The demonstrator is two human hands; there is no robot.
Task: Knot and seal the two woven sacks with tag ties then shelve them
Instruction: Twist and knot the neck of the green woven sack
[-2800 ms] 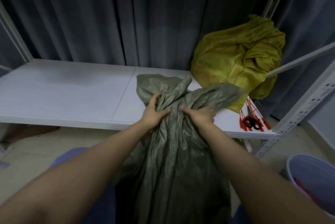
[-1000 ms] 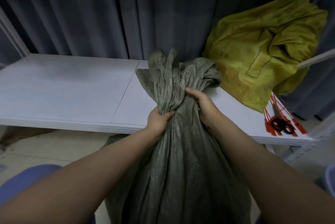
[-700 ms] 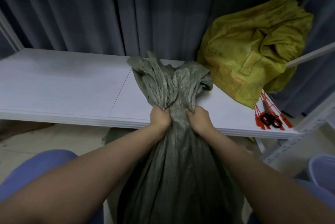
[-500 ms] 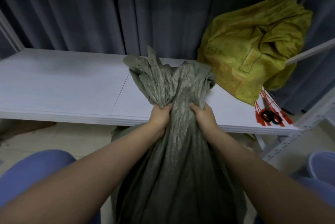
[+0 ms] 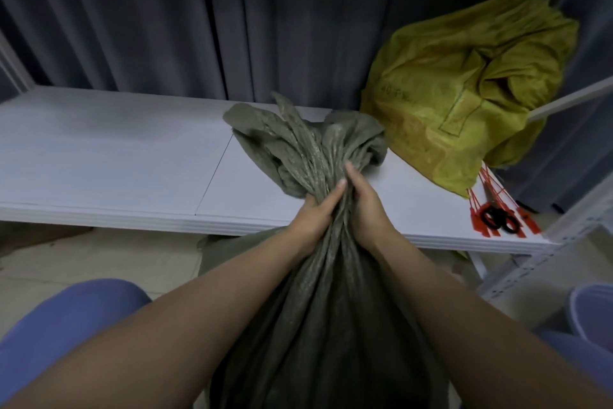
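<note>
1. Grey-green woven plastic sack fills the near centre of the view, its body hanging in front of the white shelf board.
2. Its long axis runs from the near bottom edge up and away toward the shelf, narrowing to a tightly gathered neck.
3. Above the neck, the loose mouth of the sack fans out in crumpled folds that point toward the far side, spreading over the near part of the shelf and leaning a little left.
4. The left hand is wrapped around the left side of the gathered neck, thumb pressed up along the fabric.
5. The right hand grips the same neck from the right, fingers curled round it, touching the left hand.
6. A yellow woven plastic sack sits crumpled on the far right of the shelf, leaning against the dark grey curtain.
7. A bunch of thin red plastic tag ties lies on the shelf's near right corner, partly under the yellow sack's lower edge.
8. Two black rings rest on top of the ties; what they belong to is unclear.
9. A white perforated metal upright stands at the shelf's right end.
10. A pale blue bucket is on the floor at the near right.
</note>
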